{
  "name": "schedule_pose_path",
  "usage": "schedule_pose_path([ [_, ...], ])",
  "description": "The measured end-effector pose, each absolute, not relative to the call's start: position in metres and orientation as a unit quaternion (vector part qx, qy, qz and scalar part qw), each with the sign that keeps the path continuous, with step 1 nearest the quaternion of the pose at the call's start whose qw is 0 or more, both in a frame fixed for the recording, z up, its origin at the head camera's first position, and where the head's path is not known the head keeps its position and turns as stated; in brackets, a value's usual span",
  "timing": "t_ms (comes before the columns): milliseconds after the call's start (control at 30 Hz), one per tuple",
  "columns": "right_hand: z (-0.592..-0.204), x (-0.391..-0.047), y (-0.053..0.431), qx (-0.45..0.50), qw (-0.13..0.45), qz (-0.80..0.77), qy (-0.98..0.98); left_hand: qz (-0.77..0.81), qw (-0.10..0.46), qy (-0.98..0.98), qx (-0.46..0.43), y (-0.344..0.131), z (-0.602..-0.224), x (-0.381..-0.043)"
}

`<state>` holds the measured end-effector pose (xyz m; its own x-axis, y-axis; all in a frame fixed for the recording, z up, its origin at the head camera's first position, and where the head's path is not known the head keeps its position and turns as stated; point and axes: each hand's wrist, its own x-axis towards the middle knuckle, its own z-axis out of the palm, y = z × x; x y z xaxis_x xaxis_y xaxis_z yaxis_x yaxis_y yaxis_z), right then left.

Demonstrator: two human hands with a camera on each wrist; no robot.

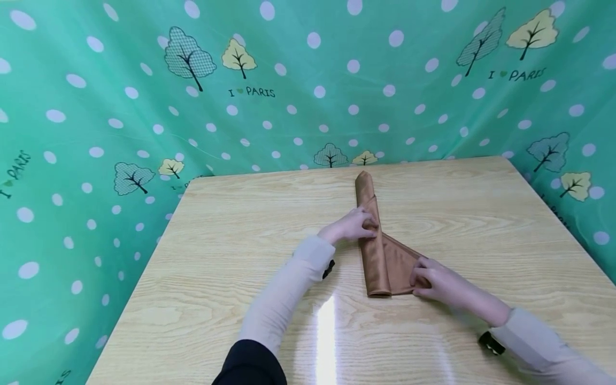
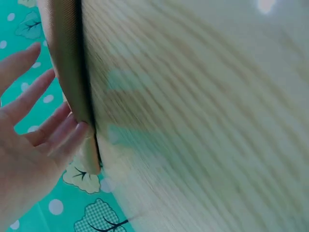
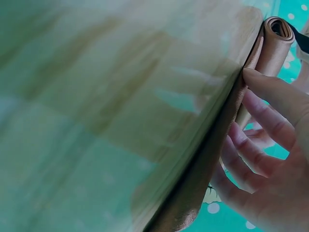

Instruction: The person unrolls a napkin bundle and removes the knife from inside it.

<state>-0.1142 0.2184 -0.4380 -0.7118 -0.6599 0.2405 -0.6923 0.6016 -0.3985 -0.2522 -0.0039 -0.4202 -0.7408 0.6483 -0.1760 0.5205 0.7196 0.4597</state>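
Observation:
A brown satin-like cloth [image 1: 375, 267] lies on the table, wound into a long narrow roll that points away from me. A flat triangular flap [image 1: 398, 264] of it spreads to the right of the roll. My left hand [image 1: 353, 224] rests across the middle of the roll; in the left wrist view its fingers [image 2: 41, 128] are loosely spread and touch the cloth's side. At the flap's outer corner, my right hand [image 1: 440, 283] pinches the edge with thumb and fingers. The right wrist view shows the roll's coiled end [image 3: 279, 30] beyond that hand.
The wood-grain table [image 1: 231, 230] has a glossy surface with a bright reflection near its front. A green dotted curtain [image 1: 298, 80] with printed trees hangs behind and along both sides of the table.

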Motion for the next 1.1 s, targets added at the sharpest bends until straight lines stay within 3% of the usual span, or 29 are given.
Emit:
schedule_pose_path([
  [300, -0.437, -0.114, 0.218, 0.367, 0.015, 0.234, -0.900, 0.219, 0.119, 0.904, 0.347, 0.005, -0.419, -0.251],
  [567, -0.434, -0.115, 0.217, 0.355, -0.016, 0.235, -0.905, 0.170, 0.129, 0.924, 0.319, 0.011, -0.423, -0.249],
  [1100, -0.433, -0.115, 0.217, 0.343, -0.026, 0.237, -0.909, 0.123, 0.148, 0.937, 0.292, 0.022, -0.424, -0.250],
])
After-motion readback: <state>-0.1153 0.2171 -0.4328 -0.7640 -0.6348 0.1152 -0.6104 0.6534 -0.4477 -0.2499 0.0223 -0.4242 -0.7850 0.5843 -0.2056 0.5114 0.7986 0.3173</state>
